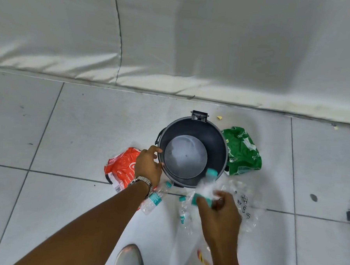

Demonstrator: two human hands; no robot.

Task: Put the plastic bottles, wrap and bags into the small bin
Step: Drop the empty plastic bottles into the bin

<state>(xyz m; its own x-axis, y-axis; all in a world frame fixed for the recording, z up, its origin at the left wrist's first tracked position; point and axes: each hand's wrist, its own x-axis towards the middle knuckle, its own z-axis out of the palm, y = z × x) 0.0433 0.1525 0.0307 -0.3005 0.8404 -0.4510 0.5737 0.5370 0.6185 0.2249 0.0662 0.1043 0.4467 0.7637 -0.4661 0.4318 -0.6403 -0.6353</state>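
Head view: left grip (148,163) holds the small bin (216,138) by its rim; right grip (220,213) clasps a bottle (208,182) over it.

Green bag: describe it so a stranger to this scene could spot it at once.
Find the round dark bin standing open on the pale tiled floor. The green bag lies crumpled close by its right side. It is the only green thing here; the other bag, left of the bin, is orange.

Left hand (148,165), right hand (220,209), both forward on extended arms, fingers curled.
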